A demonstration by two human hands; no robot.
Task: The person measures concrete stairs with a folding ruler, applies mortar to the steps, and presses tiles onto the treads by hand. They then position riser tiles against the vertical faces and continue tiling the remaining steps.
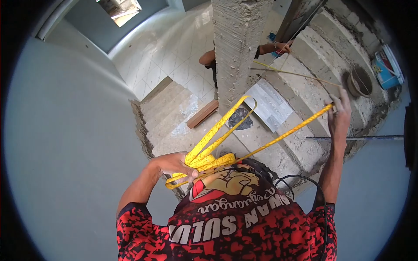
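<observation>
Loops of a yellow measuring tape [217,126] are gathered in my left hand [176,165], its fingers closed around them in front of my shirt. One twisted stretch of the tape runs up to the right, to my raised right hand [341,111], which pinches it between thumb and fingers. From there a thin length goes on to the left over the steps, passing behind the concrete column [237,48]. Beyond the column, a co-worker's hand [283,47] is at a line near the dark post.
Concrete steps [305,82] curve around the column. On them are a grey tile [270,104], a reddish wooden block [203,114], a black plastic bag [240,119], a round bucket [360,80] and a blue bucket [387,67]. A thin bar [374,138] lies at the right.
</observation>
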